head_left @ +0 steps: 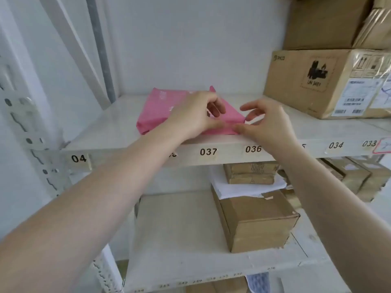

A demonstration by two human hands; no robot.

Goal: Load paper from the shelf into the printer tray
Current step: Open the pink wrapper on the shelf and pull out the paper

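Observation:
A pink-wrapped ream of paper lies flat on the white shelf, near its front edge above the labels 037 and 036. My left hand rests on top of the ream, fingers curled at the opened wrapper flap. At the ream's right front corner my right hand has thumb and fingers apart, touching the wrapper's edge. Whether either hand pinches the wrapper is unclear. No printer is in view.
A large cardboard box stands on the same shelf to the right, more boxes stacked above it. On the shelf below sit a brown box, loose white sheets and smaller cartons. A perforated upright frames the left.

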